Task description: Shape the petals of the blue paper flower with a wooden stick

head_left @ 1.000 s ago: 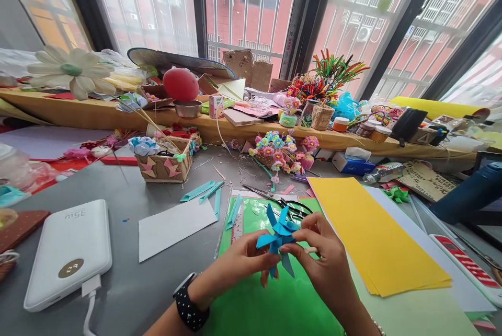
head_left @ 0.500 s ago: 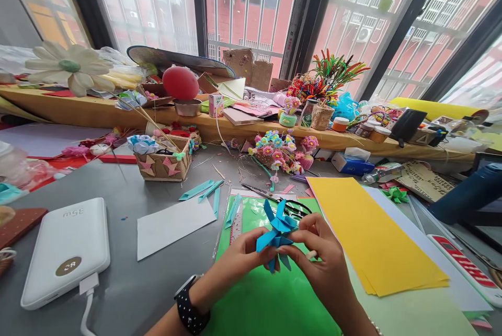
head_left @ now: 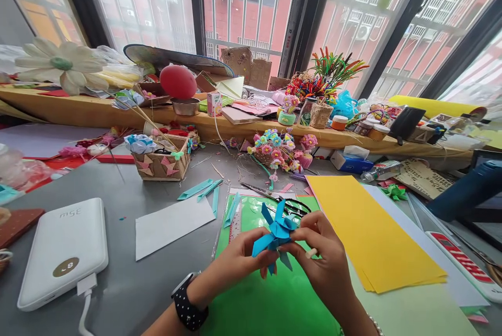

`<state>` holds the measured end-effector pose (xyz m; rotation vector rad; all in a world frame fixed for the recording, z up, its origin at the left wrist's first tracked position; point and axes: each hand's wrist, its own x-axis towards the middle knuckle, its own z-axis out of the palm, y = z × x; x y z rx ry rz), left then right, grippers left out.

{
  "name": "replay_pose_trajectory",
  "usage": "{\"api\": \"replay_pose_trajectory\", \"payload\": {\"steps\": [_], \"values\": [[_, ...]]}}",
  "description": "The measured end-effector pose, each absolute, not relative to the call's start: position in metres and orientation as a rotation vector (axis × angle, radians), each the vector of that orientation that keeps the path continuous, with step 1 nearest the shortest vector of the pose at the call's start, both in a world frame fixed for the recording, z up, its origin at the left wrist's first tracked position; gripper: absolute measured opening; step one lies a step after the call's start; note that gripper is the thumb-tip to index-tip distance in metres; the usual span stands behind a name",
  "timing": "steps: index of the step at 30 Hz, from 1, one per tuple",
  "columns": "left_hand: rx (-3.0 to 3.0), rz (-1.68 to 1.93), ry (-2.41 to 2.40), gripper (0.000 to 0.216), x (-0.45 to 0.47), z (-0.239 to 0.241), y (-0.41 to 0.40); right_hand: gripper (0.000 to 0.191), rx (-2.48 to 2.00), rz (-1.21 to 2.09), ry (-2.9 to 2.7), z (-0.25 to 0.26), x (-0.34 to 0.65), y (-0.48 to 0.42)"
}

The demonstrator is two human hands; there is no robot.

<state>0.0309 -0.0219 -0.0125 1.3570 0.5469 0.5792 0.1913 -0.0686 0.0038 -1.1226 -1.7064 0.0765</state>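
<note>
Pinching blue paper [head_left: 280, 227], left hand [head_left: 251, 250] faces right hand [head_left: 322, 248]

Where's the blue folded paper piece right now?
In the head view, the blue folded paper piece is just right of centre, lower half, held between the left hand and right hand over the green sheet.

The blue folded star [head_left: 279, 230] I hold is matt paper with smooth faces. My green sheet [head_left: 259, 304] gleams like glossy plastic. The yellow sheets [head_left: 372, 231] are smooth, matt paper; my power bank [head_left: 63, 242] is smooth plastic with a soft sheen. The brown box [head_left: 160, 169] looks rough, perhaps burlap, too distant to be sure.
</note>
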Motion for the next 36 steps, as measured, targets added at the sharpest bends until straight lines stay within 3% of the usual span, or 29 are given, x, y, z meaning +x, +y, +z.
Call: {"api": "replay_pose_trajectory", "payload": {"steps": [13,17,21,28,32,36], "values": [[1.259,0.623,0.594,0.026,0.032,-0.014,-0.025,0.004,-1.105,0.025,-1.752,-0.002,0.194,-0.069],[1.191,0.674,0.528,0.029,0.029,-0.011,-0.025,0.035,-1.192,0.137,-1.691,0.003,0.202,-0.072],[1.241,0.645,0.454,0.032,0.021,-0.008,-0.022,0.044,-1.2,0.208,-1.764,0.005,0.205,-0.069],[1.355,0.514,0.391,0.023,0.016,-0.001,-0.019,0.028,-1.121,0.329,-1.844,0.003,0.202,-0.066],[1.494,0.634,0.523,0.022,0.015,0.001,-0.02,0.019,-1.11,0.347,-1.784,0.002,0.202,-0.066],[1.411,0.823,0.529,0.048,0.016,-0.008,-0.019,0.017,-1.114,0.323,-1.752,0.002,0.202,-0.065]]}}
